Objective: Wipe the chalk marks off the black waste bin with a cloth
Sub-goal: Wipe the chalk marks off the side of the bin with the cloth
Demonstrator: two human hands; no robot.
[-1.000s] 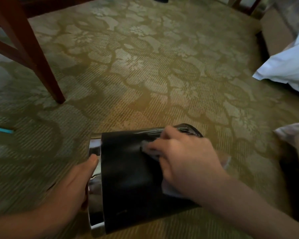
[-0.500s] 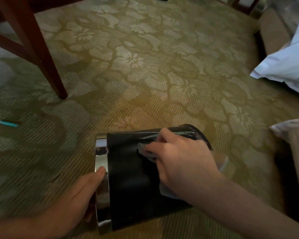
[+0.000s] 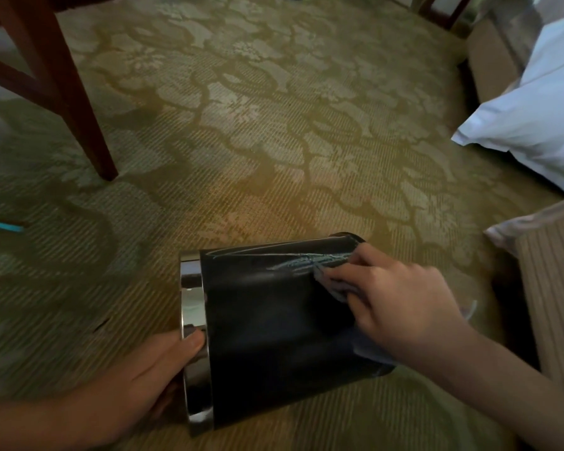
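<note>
I see the right hand (image 3: 401,307) pinching the cloth (image 3: 337,284) against the toppled black waste bin (image 3: 274,320) by chalk marks (image 3: 303,260); the left hand (image 3: 150,379) grips its chrome rim (image 3: 191,288).

no readable text or labels anywhere

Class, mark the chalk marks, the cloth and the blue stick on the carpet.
chalk marks (image 3: 303,260): head view, middle of the pale streaks.
cloth (image 3: 334,284): head view, the bunched part that shows.
blue stick (image 3: 4,226): head view, its middle.
</note>
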